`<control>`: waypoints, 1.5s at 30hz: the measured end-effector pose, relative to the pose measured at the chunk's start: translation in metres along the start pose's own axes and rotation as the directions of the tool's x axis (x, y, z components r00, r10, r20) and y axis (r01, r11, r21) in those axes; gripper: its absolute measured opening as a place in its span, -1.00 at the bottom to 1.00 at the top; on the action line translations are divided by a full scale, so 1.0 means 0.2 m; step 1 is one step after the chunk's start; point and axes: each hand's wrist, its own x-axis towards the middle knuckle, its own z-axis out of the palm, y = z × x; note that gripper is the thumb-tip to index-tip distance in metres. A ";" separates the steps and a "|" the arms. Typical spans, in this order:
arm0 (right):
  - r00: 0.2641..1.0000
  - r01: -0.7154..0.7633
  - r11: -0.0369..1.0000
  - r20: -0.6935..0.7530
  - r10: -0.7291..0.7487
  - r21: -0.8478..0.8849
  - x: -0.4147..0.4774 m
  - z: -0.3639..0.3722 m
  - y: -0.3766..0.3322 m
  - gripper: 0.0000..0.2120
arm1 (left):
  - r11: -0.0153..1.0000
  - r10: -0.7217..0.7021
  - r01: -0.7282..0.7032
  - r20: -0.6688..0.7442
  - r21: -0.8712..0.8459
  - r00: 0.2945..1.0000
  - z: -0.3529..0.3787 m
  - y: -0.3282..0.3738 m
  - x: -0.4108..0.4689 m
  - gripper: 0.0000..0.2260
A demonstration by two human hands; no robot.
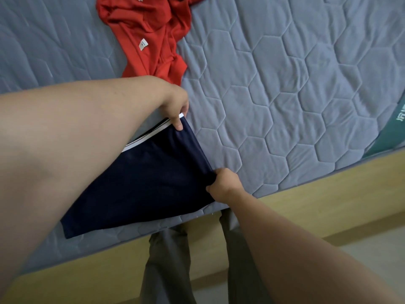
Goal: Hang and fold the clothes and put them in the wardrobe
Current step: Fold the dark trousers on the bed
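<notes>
A dark navy garment [149, 183] with white stripes along one edge lies flat near the front edge of the grey quilted mattress [285, 102]. My left hand [175, 108] pinches its far corner by the white stripes. My right hand [222, 183] grips the near corner of the same short edge, fingers curled round the cloth. A crumpled red garment [153, 34] with a small white label lies further back on the mattress, apart from both hands.
The wooden bed frame [328, 194] runs along the mattress's front edge. My legs in grey trousers [166, 260] stand against it. A green side panel [392, 132] of the mattress shows at the right. Pale floor lies at the bottom right.
</notes>
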 end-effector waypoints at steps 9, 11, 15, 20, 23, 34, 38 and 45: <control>0.998 0.043 0.994 0.060 -0.037 -0.101 0.01 -0.02 0.01 -0.85 | 0.943 0.004 0.013 -0.049 0.332 0.999 0.02 0.16 -0.01 -0.62; 0.995 0.072 0.988 0.072 -0.062 -0.137 0.01 -0.09 0.02 -0.88 | 0.943 -0.019 0.053 -0.107 0.329 0.994 0.02 0.20 -0.01 -0.63; 0.997 0.056 0.975 -0.047 -0.068 -0.216 -0.04 -0.39 0.11 -0.85 | 0.995 -0.068 0.085 -0.258 0.054 0.964 -0.07 0.29 0.00 -0.67; 0.938 -0.045 0.990 -0.347 -0.003 -0.133 -0.23 -0.75 0.33 -0.95 | 0.768 -0.048 -0.154 -0.295 -0.622 0.954 -0.30 0.55 0.01 -0.75; 0.866 -0.025 0.997 -0.500 -0.012 -0.068 -0.40 -0.76 0.32 -0.91 | 0.552 -0.029 -0.253 -0.321 -0.794 0.947 -0.37 0.64 -0.07 -0.81; 0.840 0.446 0.890 -0.297 -0.454 -0.098 -0.74 0.23 -0.42 -0.68 | -0.019 -0.512 -0.271 -0.224 -0.962 0.829 0.31 0.02 -0.57 -0.50; 0.893 0.411 0.889 -0.110 -0.437 -0.201 -0.59 0.63 -0.63 -0.56 | -0.307 -0.645 -0.268 -0.008 -0.913 0.765 0.74 -0.26 -0.60 -0.61; 0.951 0.306 0.881 0.069 -0.302 -0.360 -0.34 1.01 -0.68 -0.37 | -0.276 -0.749 -0.259 0.037 -0.926 0.662 1.26 -0.47 -0.44 -0.74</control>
